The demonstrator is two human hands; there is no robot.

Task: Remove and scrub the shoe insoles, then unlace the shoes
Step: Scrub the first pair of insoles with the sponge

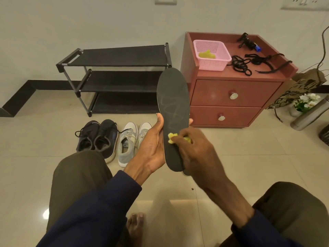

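While the left hand [153, 145] grips the black insole [172, 97] across its waist, thumb on the near edge and fingertips curling round the far one, the right hand [194, 145] is bunched on a yellow scrubber [172, 137] and presses it against the insole's lower face. Whether that scrubber is a cloth or a soft sponge is hard to tell, as the fingers cover most of it.

The insole stands nearly upright between the knees. Its long axis runs from the heel end, low and close to the body, up to the toe end, which points away. The right hand sits over the heel half, so the toe half lies up and away from it along that axis, bare and marked with faint pale smears. Judging by that, the next strokes have to travel upward along the length, with the left hand holding steady as the brace.

Left of the insole and lower, on the floor, a pair of dark sneakers [99, 138] and a pair of grey sneakers [130, 141] stand side by side, both with laces in them. Right of the insole's toe end stands a red bedside cabinet [231, 93], its tabletop carrying a pink basket [211, 65] and loose black laces [242, 65].
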